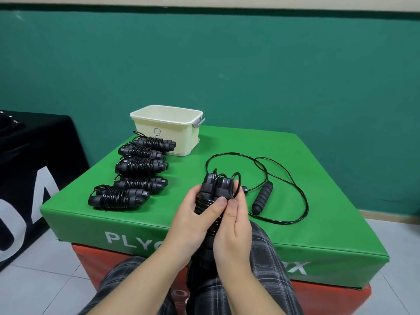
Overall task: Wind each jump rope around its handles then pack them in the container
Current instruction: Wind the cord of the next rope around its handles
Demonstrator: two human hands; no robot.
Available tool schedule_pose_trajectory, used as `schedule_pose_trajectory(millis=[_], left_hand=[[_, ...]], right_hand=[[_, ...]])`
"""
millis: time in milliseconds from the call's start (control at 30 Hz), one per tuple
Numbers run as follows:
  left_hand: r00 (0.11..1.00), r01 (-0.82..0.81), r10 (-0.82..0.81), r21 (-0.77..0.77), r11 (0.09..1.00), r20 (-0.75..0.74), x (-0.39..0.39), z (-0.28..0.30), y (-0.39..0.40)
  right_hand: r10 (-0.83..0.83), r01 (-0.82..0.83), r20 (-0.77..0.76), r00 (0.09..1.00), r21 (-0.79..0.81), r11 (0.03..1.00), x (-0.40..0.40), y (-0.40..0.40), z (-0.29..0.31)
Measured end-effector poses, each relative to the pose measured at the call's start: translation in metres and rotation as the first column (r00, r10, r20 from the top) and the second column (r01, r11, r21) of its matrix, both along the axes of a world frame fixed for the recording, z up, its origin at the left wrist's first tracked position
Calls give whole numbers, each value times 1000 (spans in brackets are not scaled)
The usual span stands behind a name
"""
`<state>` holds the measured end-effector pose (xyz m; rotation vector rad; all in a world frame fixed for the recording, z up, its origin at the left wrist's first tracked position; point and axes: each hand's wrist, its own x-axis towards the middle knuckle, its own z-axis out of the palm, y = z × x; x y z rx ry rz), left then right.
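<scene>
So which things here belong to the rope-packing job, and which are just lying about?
Job:
- rope in hand, held by left hand and right hand
- five wound ropes
- loose rope
- cream container

Lying about:
- black box
- green plyo box, only the work surface

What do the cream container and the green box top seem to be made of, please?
The container looks like rigid moulded plastic: matte cream walls, a rolled rim. The green box top looks like padded vinyl: smooth, a slight sheen, stitched edges.
</scene>
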<state>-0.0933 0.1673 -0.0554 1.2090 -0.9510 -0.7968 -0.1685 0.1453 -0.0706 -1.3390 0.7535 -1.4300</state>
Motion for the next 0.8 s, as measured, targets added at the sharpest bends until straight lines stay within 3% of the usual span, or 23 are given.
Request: schedule_pose_trajectory(millis=[233,367,533,800], left_hand=[[1000,-20,22,-84,996,22,6,-3,0],[999,-25,22,-104,994,-28,3,-5,-1],[990,-36,41,-38,999,132,-7,-8,2],[960,-203,202,-15,979,194,-9,-5,1]], right_hand=[[-29,28,105,994,5,1000,-2,-1,2],[-140,137,51,989,55,989,0,-9,-1],[-206,204,25,978,56,977,2,-10,-4],[-312,312,-69,948,-7,950,6,-8,-6]])
